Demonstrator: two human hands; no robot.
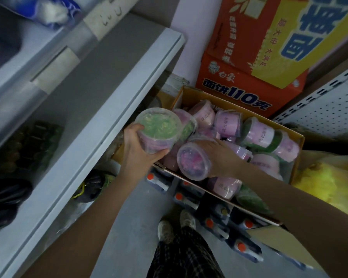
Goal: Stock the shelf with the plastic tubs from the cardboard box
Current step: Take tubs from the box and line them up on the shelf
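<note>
Our left hand (138, 149) grips a green tub (158, 127), our right hand (219, 157) a pink tub (193, 160), fingers clamped, above the box (295, 155); next, onto the shelf (100, 109).

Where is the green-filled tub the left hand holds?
Head view, centre: the green-filled tub is in the left hand, over the left end of the cardboard box, beside the white shelf.

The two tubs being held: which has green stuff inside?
The left hand grips it: the green tub, green showing through its clear lid. The right hand holds the pink tub.
</note>
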